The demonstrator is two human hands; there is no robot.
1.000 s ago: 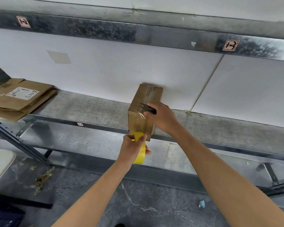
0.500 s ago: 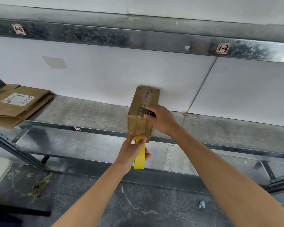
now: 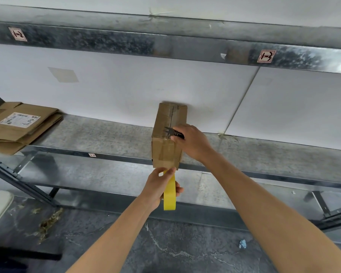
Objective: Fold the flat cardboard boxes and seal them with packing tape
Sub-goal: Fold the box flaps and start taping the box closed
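Head view: seen from above the person's arms, looking at a metal shelf [image 3: 106, 134].
Cardboard box [image 3: 168, 134]: a small folded one stands on the shelf. Its back is against the white wall panel [image 3: 116, 91] and its front end pokes just past the shelf's front edge. Clear tape shines on the front face.
Left hand [image 3: 159, 187]: just below the box's bottom front edge, fingers wrapped round a yellow tape roll [image 3: 169, 194], thumb up by that edge.
Tape roll: held on edge, directly under the box's front.
Right hand [image 3: 193, 142]: against the box's right side near the top front corner, gripping small black snips [image 3: 172, 132].
Snips: blades point left across the box's top face, by the centre seam.
Flat cardboard boxes [image 3: 18, 125]: stacked at the shelf's far left with a white label on top, well apart from both hands.
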